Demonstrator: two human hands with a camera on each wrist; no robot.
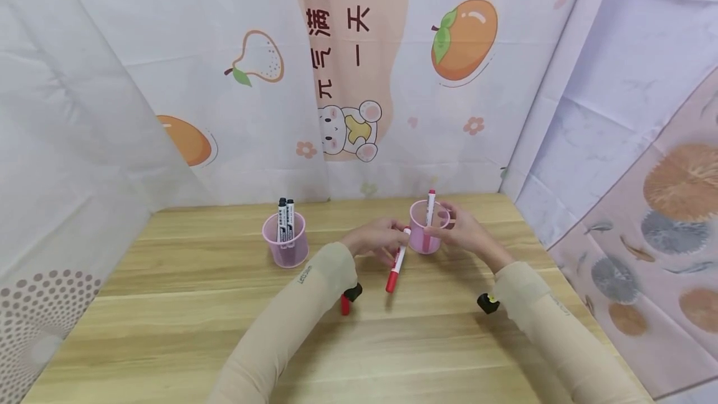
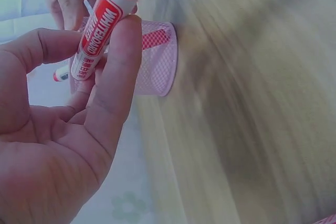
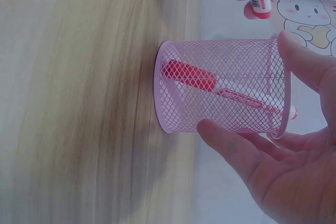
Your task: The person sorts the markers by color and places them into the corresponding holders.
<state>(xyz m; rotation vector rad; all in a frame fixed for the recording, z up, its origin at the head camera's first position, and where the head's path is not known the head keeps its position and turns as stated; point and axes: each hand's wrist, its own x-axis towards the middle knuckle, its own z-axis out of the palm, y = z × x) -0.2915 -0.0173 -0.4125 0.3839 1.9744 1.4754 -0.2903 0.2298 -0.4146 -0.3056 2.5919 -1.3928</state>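
My left hand (image 1: 376,239) pinches a red-capped whiteboard marker (image 1: 396,270) between thumb and fingers, cap end pointing down toward me in the head view. It is just left of a pink mesh pen cup (image 1: 416,239). In the left wrist view the marker (image 2: 100,38) shows its "WHITEBOARD" label. My right hand (image 1: 462,229) holds that cup from the right, fingers and thumb around its wall and rim, as the right wrist view shows. Inside the cup one red marker (image 3: 191,74) leans with its cap at the bottom and its tail above the rim.
A second pink mesh cup (image 1: 290,255) with several black markers (image 1: 286,220) stands to the left. Below my left wrist, a red marker end (image 1: 344,305) shows on the wooden table (image 1: 185,304), partly hidden by the sleeve. A printed curtain (image 1: 252,142) hangs behind.
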